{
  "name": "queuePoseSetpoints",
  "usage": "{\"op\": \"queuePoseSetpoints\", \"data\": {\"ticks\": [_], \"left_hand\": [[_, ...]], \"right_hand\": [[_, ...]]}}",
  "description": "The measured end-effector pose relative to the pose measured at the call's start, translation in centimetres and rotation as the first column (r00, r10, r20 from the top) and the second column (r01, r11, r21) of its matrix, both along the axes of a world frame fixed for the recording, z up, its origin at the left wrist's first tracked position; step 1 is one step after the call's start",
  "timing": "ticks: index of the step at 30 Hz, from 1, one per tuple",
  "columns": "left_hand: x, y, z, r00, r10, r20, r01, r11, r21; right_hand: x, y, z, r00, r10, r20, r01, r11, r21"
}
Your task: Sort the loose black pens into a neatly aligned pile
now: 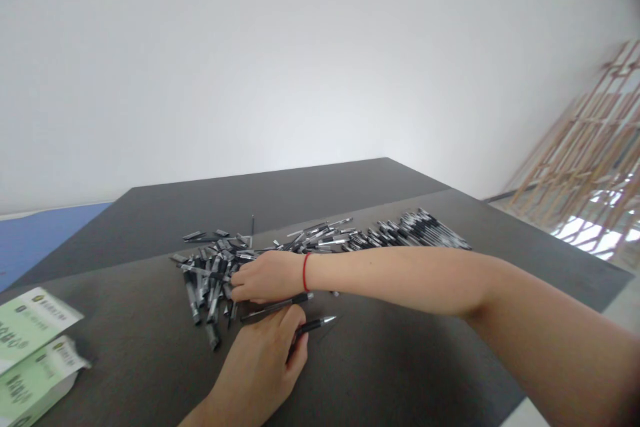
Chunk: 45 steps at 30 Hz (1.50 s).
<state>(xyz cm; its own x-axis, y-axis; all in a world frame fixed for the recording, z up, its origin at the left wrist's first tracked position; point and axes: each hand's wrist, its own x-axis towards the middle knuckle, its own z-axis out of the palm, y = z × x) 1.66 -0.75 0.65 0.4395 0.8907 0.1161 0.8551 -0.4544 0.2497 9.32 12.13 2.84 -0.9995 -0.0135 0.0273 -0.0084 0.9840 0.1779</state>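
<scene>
My left hand [273, 353] is closed around a black pen [315, 325], whose bare silver tip points right. My right hand [270, 275], with a red string [305, 272] round its wrist, reaches across to the left. Its curled fingertips are at the right edge of a heap of black and clear pen caps [207, 280]; what they pinch, if anything, is hidden. Between both hands, a dark pen [275, 307] lies slanted, close to the left knuckles. Beyond my right forearm, many pens [420, 230] lie side by side in a fanned row.
More loose pens [325, 233] lie between the heap and the row. Two green and white printed packets [37, 353] rest at the left front of the dark table [280, 193]. A white wall rises behind. Wooden racks [595, 140] stand at the right.
</scene>
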Motion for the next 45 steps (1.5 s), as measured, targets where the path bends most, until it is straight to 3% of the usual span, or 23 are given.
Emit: {"op": "queuePoseSetpoints", "data": {"ticks": [9, 19, 21, 23, 25, 27, 32, 35, 37, 45], "left_hand": [[0.2, 0.0, 0.2, 1.0, 0.006, 0.007, -0.006, 1.0, 0.006], [0.1, -0.1, 0.0, 1.0, 0.014, -0.002, -0.014, 1.0, -0.008], [0.1, 0.0, 0.1, 1.0, 0.017, 0.002, -0.017, 1.0, -0.022], [0.0, 0.0, 0.1, 1.0, 0.026, 0.011, -0.025, 0.999, -0.035], [0.0, 0.1, 0.2, 0.999, 0.032, 0.026, -0.031, 0.998, -0.051], [-0.1, 0.2, 0.1, 0.999, 0.032, 0.043, -0.029, 0.997, -0.067], [-0.2, 0.3, -0.1, 0.996, 0.054, 0.071, -0.047, 0.994, -0.095], [-0.2, 0.4, -0.2, 0.995, 0.065, 0.071, -0.057, 0.993, -0.102], [-0.2, 0.5, -0.2, 0.996, 0.066, 0.064, -0.059, 0.993, -0.101], [-0.2, 0.5, -0.4, 0.999, -0.007, 0.034, 0.01, 0.998, -0.065]], "right_hand": [[0.4, 0.2, -0.4, 0.996, 0.027, -0.087, -0.024, 0.999, 0.034], [-1.6, -0.3, -0.1, 0.993, 0.103, -0.06, -0.1, 0.994, 0.05], [-0.9, -0.4, 0.6, 0.994, 0.066, -0.092, -0.061, 0.997, 0.052], [1.1, -0.8, 1.6, 0.987, -0.065, -0.145, 0.068, 0.998, 0.018], [4.2, -1.5, 2.5, 0.944, -0.274, -0.184, 0.265, 0.961, -0.073], [8.2, -2.6, 2.9, 0.868, -0.463, -0.177, 0.426, 0.88, -0.213], [15.8, -6.0, 1.5, 0.773, -0.63, -0.075, 0.512, 0.69, -0.512], [16.6, -7.5, 0.2, 0.716, -0.695, -0.064, 0.526, 0.598, -0.605], [16.1, -8.1, -0.3, 0.699, -0.71, -0.082, 0.508, 0.574, -0.643], [14.3, -8.8, -1.5, 0.706, -0.69, -0.16, 0.421, 0.589, -0.69]]}}
